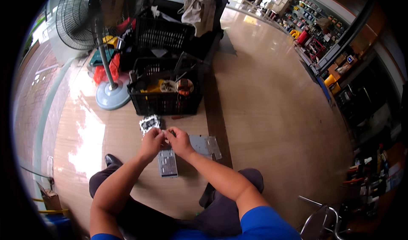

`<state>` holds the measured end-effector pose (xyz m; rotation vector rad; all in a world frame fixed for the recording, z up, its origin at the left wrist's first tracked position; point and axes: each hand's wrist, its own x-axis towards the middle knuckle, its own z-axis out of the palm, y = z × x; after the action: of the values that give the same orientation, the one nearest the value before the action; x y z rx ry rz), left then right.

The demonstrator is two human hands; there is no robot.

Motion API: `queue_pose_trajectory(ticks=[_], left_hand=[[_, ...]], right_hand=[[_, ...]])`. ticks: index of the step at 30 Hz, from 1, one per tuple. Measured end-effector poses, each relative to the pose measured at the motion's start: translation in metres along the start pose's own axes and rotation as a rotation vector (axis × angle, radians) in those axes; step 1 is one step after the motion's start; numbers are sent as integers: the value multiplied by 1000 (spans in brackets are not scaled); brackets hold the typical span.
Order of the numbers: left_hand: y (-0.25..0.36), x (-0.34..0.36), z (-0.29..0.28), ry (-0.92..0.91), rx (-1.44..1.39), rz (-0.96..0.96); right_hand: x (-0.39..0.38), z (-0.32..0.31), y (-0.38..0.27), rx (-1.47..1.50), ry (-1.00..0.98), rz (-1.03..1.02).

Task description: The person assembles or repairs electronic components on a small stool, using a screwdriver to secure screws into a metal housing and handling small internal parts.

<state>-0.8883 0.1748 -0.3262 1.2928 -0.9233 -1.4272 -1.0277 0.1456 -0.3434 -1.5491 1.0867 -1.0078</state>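
Observation:
My left hand (152,142) and my right hand (180,142) meet in front of me, low over the floor. The fingers of both are pinched together at the tips. Whatever small thing they hold between them is too small to make out. Just below the hands lies a grey metal case (168,165), oblong, with a paler top. Beyond my left hand sits a white frame with dark parts (149,122). A flat grey panel (199,144) lies by my right hand, with a translucent or silvery plate (213,147) at its right end.
A black plastic crate (163,105) of tools and a coil stands just ahead, a red-handled tool (176,117) before it. To its left is a standing fan (111,96). A metal-framed chair (325,218) is at lower right; shelves of goods (316,19) stand far right.

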Motion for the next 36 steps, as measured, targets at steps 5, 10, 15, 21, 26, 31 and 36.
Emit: queue_pose_trajectory(ticks=[5, 10, 15, 21, 26, 31, 36], left_hand=[[-5, 2, -9, 52, 266, 135], [22, -13, 2, -72, 422, 125], [26, -11, -11, -4, 582, 269], [36, -4, -26, 24, 686, 353], [38, 0, -37, 11, 784, 326], [36, 0, -56, -108, 1148, 272], [30, -4, -65, -459, 1437, 5]], right_hand=[[6, 9, 10, 186, -56, 191], [16, -21, 25, 109, -21, 220], [23, -86, 120, -559, 140, 219], [-33, -139, 246, -1086, -46, 482], [-27, -136, 295, -924, 6, 575], [-29, -113, 334, -978, -44, 600], [-25, -107, 367, -924, -79, 701]])
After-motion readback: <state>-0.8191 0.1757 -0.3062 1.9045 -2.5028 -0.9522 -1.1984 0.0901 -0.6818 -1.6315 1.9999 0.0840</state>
